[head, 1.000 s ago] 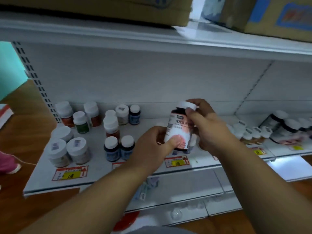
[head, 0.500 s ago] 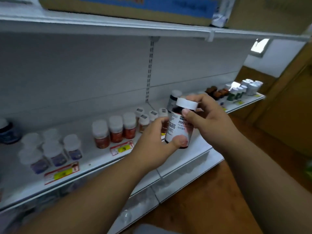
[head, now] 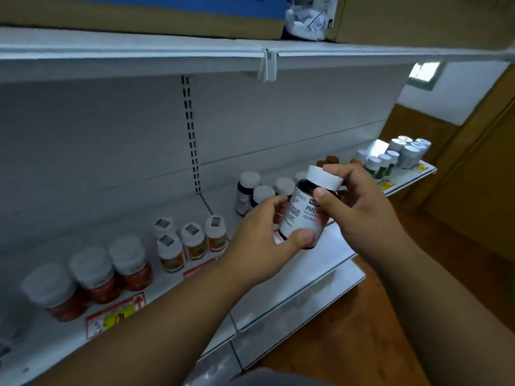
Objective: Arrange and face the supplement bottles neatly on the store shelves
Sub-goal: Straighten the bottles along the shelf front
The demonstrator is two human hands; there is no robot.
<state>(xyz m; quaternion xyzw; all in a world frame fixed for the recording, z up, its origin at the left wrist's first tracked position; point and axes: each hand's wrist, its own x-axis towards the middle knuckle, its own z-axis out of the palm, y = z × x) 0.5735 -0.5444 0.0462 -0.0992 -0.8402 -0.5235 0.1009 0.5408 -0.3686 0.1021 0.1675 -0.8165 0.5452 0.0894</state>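
I hold a dark supplement bottle (head: 302,215) with a white cap and a white label in both hands, tilted, above the front of the white shelf (head: 338,247). My left hand (head: 264,232) grips its lower body, thumb across the base. My right hand (head: 359,207) grips its upper part, thumb on the label and fingers behind the cap. Right behind it stand similar dark bottles (head: 246,195). Further left are small orange-labelled bottles (head: 192,242) and three red bottles (head: 94,277) in a row.
More white-capped bottles (head: 404,153) and some brown-capped ones (head: 330,160) stand at the shelf's far right end. Cardboard boxes (head: 167,15) sit on the upper shelf. Price tags (head: 114,317) line the front edge. A lower shelf and wooden floor (head: 334,338) lie below.
The view has swung right along the shelf while both hands keep hold of the bottle. The bottle has tilted a little more, cap toward the right.
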